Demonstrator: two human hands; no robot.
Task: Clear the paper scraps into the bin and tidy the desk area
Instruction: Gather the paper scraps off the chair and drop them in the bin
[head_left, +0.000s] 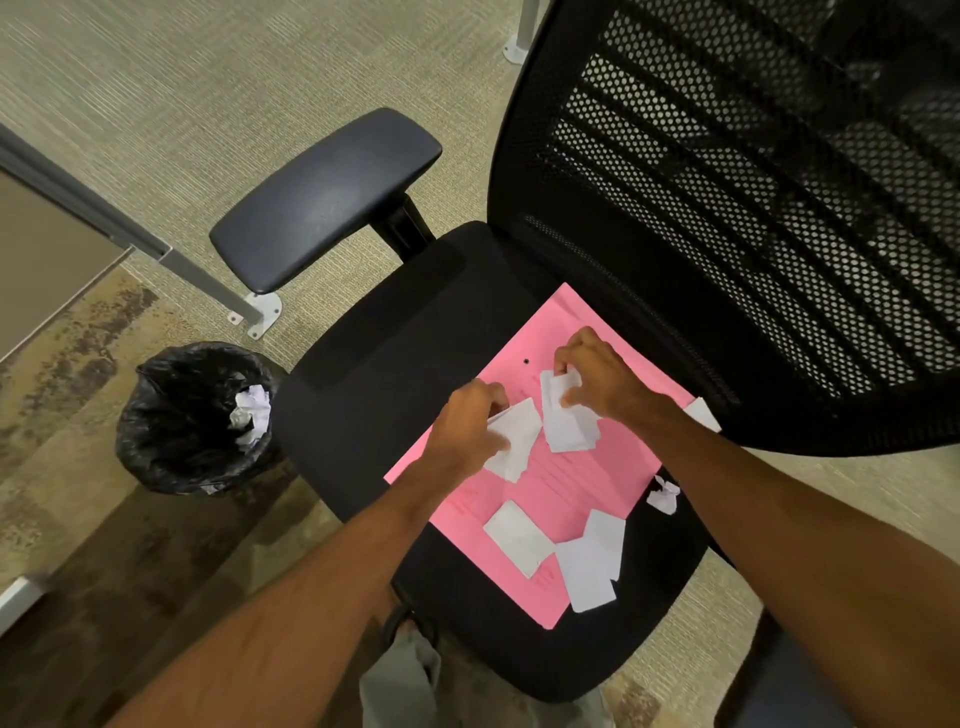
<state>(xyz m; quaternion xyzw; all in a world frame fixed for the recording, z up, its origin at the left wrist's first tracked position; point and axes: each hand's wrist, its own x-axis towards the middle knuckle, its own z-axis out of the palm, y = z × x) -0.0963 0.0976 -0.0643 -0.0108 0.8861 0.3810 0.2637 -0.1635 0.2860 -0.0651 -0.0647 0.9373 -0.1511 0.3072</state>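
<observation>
Nearest me, at the front of the black chair seat (363, 364), three flat white paper scraps lie on a pink sheet (561, 483): one rectangle (518, 538) and two overlapping pieces (592, 564) just to its right. A small crumpled scrap (664, 496) sits at the sheet's right edge, partly on the seat.

Farther in, both my hands work over the middle of the pink sheet. My left hand (467, 423) is curled, its fingers closed on a torn white piece (514, 441) that rests on the sheet. My right hand (597, 371) pinches the top of another white piece (563, 415) between thumb and fingers; it looks partly crumpled there, though the blur makes that hard to be sure of. One more white scrap (701, 413) shows beyond my right forearm, near the mesh chair back (727, 208).

To my left, on the floor just beside the seat, stands the bin (171, 441) with a black liner, crumpled white paper (252, 413) already inside it. Beyond it is the chair's armrest (322, 197), and past that the carpet (208, 78).
</observation>
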